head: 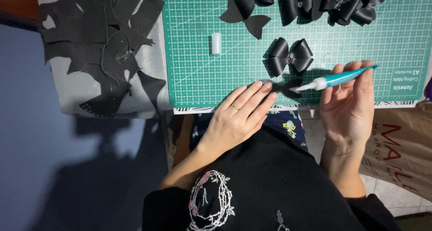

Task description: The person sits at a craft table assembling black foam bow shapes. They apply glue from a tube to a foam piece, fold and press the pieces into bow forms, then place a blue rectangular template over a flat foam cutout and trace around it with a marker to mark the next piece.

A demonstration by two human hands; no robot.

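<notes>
Left hand (236,118): flat, fingers (252,94) extended & released, pressing a black strip piece (282,87) at near edge of green cutting mat (193,55).
Right hand (348,107): fingers grasping teal glue tube (342,77), white nozzle touching the strip.
Finished black bow (290,55): just behind the strip, on mat.
More bows & cut pcs (306,4): far edge of mat.
White cap (216,43): mat centre-left, upright or lying – can't tell.
Black scrap offcuts (103,42): grey cloth on counter, left of mat.
Brown paper bag w/ red lettering (400,150): floor, lower right.
</notes>
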